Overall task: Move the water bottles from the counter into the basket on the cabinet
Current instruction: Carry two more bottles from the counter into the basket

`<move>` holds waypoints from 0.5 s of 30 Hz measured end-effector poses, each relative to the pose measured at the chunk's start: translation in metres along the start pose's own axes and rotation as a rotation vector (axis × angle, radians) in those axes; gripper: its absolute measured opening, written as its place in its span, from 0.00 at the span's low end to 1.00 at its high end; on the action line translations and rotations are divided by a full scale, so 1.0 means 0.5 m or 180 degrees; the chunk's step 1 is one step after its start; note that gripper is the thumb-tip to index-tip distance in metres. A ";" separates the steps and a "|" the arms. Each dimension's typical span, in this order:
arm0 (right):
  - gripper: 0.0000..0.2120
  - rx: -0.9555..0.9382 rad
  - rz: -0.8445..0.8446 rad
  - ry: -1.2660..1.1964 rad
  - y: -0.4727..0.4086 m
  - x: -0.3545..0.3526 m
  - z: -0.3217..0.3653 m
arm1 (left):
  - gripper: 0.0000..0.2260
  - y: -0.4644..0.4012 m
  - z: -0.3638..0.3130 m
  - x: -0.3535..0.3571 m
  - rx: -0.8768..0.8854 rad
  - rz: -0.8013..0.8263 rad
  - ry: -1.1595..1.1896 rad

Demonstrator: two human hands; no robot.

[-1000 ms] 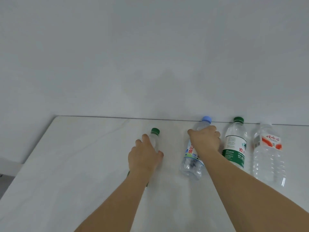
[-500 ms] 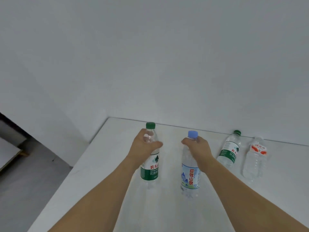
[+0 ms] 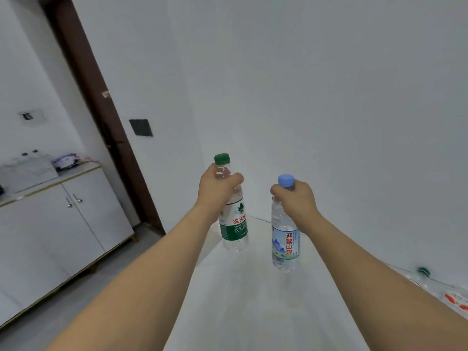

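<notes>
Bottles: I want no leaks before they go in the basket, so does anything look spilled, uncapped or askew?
Nothing stands out. The green-capped bottle in the left hand and the blue-capped bottle in the right hand are capped and hang roughly upright. The counter shows no puddle.

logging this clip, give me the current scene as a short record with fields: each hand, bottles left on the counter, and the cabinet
left hand: left hand grips the green-capped bottle by its neck, lifted upright
right hand: right hand grips the blue-capped bottle just under the cap, lifted upright
left on counter: two bottles at the lower right edge of the white counter, a second green-capped one and a red-labelled one, both partly cut off
cabinet: white cabinet off to the left, a pale basket-like container on top, too blurred to confirm
</notes>
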State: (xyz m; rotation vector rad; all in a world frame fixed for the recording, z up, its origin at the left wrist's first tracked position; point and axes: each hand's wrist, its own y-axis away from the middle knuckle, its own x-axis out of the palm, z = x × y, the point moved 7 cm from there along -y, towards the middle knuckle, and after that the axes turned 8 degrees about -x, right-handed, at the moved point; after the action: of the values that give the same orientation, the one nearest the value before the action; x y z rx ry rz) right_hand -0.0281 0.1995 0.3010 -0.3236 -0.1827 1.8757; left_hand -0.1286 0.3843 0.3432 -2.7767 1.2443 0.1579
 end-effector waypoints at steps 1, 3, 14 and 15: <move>0.08 -0.0102 0.0112 -0.0006 0.006 0.036 0.041 | 0.09 0.015 -0.021 -0.044 0.0066 -0.0125 -0.0006; 0.07 -0.0258 0.0340 -0.0076 0.025 0.114 0.116 | 0.10 0.048 -0.057 -0.143 0.0164 -0.0426 -0.0001; 0.07 -0.0656 0.1628 -0.0651 0.226 0.555 0.397 | 0.09 0.300 -0.144 -0.687 0.0558 -0.2126 -0.0147; 0.07 -0.0659 0.1707 -0.0702 0.243 0.588 0.412 | 0.09 0.316 -0.144 -0.723 0.0552 -0.2218 -0.0211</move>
State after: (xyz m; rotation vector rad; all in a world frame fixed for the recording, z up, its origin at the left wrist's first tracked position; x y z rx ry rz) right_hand -0.2894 0.4456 0.4235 -0.3272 -0.4798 2.4313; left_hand -0.4820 0.5368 0.4555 -2.8264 0.2128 0.0780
